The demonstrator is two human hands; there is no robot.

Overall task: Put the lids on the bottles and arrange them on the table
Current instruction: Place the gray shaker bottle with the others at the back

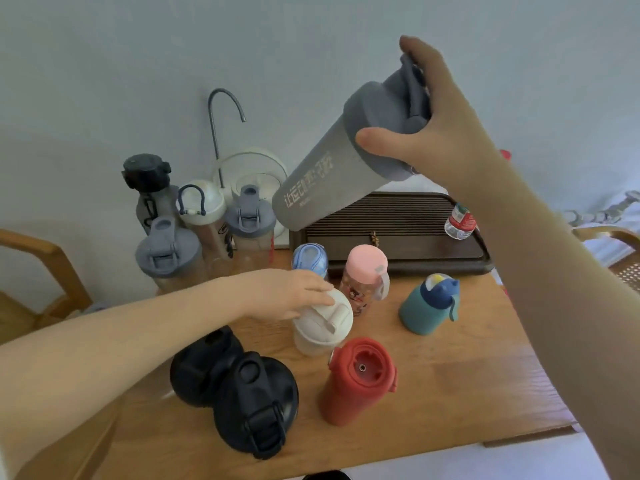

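My right hand (436,133) grips the lid end of a tall grey shaker bottle (322,181) and holds it tilted in the air above the table's back. My left hand (294,292) rests on the lid of a cream-white bottle (322,327) standing mid-table, fingers on its top. Near the front stand a red bottle (356,379) and two black-lidded bottles (256,403). A pink-lidded bottle (363,278), a blue-lidded one (311,259) and a teal bottle (429,306) stand behind.
Several lidded bottles (166,254) cluster at the back left beside a white dispenser with a curved spout (221,133). A dark slatted tray (398,233) with a small plastic bottle (460,221) lies at the back right. Wooden chairs (38,265) flank the wooden table (467,386).
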